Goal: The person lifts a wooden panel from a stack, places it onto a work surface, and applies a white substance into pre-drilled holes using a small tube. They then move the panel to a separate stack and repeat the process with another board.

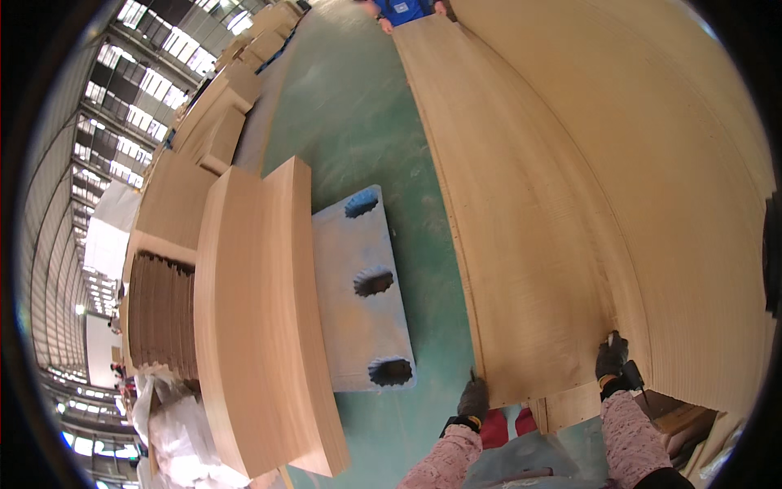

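A long wood-grain panel point(521, 244) stretches away from me, its near end between my two hands. My left hand point(473, 399), in a dark glove, is closed on the panel's near left corner. At the near right corner, my right hand point(612, 356), also gloved, grips the edge; the undersides of both grips are hidden. Pink patterned sleeves cover my forearms. A co-worker in a blue shirt point(401, 11) stands at the far end, with a hand point(386, 26) at the panel's far left corner.
A large stack of boards point(652, 147) rises along the right. To the left, a blue-grey plastic pallet point(350, 326) lies on the green floor point(342, 114) beside stacked wood-grain panels point(252, 326). Brown ridged sheets point(161, 314) and plastic wrapping point(183, 436) are farther left.
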The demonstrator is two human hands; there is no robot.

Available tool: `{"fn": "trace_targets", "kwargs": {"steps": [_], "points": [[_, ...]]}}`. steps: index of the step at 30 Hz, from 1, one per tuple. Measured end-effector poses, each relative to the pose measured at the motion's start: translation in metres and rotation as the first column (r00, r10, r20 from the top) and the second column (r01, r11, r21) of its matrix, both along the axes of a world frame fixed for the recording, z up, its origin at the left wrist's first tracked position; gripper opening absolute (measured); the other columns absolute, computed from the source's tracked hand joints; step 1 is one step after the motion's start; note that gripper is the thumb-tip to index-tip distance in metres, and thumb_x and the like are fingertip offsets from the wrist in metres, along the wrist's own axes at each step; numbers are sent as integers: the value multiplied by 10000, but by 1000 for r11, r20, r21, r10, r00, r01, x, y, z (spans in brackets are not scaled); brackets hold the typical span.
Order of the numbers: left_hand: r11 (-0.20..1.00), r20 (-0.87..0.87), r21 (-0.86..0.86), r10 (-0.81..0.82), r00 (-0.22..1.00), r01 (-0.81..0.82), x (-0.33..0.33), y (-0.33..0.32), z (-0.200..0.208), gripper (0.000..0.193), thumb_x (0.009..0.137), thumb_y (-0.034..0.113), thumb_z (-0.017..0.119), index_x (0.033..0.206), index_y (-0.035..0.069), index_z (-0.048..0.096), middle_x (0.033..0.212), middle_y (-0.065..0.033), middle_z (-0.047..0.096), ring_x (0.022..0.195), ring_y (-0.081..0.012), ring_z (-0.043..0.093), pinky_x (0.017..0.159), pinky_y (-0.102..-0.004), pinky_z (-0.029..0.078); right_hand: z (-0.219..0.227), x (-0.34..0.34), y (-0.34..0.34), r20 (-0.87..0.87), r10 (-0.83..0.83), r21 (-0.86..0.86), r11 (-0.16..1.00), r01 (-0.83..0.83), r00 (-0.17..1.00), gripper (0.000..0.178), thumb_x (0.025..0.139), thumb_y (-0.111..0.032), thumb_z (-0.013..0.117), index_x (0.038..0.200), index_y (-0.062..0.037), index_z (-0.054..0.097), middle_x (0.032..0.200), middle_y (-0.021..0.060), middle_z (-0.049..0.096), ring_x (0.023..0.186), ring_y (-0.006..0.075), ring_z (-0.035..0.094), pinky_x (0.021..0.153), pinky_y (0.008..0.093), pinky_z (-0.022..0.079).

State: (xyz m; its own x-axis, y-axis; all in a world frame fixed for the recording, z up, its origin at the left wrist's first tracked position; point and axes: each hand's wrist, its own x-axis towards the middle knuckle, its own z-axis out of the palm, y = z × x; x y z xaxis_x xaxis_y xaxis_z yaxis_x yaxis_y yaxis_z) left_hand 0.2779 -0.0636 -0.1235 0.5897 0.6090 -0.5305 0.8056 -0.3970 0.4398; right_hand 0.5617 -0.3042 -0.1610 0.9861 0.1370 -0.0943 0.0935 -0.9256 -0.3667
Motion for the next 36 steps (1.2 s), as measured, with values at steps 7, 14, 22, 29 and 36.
{"fn": "trace_targets", "kwargs": {"steps": [7, 14, 22, 29, 36], "points": [[840, -13, -228, 503, 864, -493, -30, 37, 77, 296, 941, 213, 436, 1121, 0, 536, 943, -255, 605, 898, -413, 602, 732, -484, 497, -3, -40, 41, -52, 25, 23, 999, -24, 998, 393, 769, -128, 659, 1148, -76, 571, 1036, 173, 545, 965, 369, 526, 799, 460, 435], [990, 134, -30, 140, 981, -137, -37, 41, 172, 261, 915, 181, 484, 1130, 42, 537, 933, -201, 576, 826, -373, 602, 657, -453, 495, 22, -76, 80, 56, 143, 90, 985, -147, 988, 374, 779, -124, 611, 1140, -43, 554, 1126, 226, 549, 1046, 401, 519, 899, 467, 425], [794, 317, -594, 379, 869, -129, 34, 5, 282, 335, 993, 332, 470, 1090, 21, 542, 838, -121, 617, 736, -201, 620, 663, -352, 499, 165, -98, 55, -372, 179, 294, 953, -67, 911, 441, 924, -264, 505, 1301, -37, 494, 1281, 209, 544, 1175, 355, 533, 984, 410, 434], [816, 576, -517, 110, 810, 257, 105, -32, 282, 333, 980, 235, 497, 1210, -5, 490, 947, -215, 635, 854, -305, 664, 729, -391, 535, 267, -92, -5, -273, 545, 666, 702, -253, 793, 461, 882, -10, 542, 1333, -41, 453, 1386, 173, 470, 1248, 314, 493, 1047, 389, 400], [787, 595, -494, -3, 803, 369, 164, -60, 287, 356, 998, 229, 472, 1277, 8, 456, 1047, -164, 614, 903, -258, 645, 759, -362, 519, 249, -78, -10, -251, 263, 826, 561, 64, 932, 435, 838, 63, 592, 1253, -29, 498, 1270, 134, 534, 1133, 238, 554, 934, 334, 495]]}}
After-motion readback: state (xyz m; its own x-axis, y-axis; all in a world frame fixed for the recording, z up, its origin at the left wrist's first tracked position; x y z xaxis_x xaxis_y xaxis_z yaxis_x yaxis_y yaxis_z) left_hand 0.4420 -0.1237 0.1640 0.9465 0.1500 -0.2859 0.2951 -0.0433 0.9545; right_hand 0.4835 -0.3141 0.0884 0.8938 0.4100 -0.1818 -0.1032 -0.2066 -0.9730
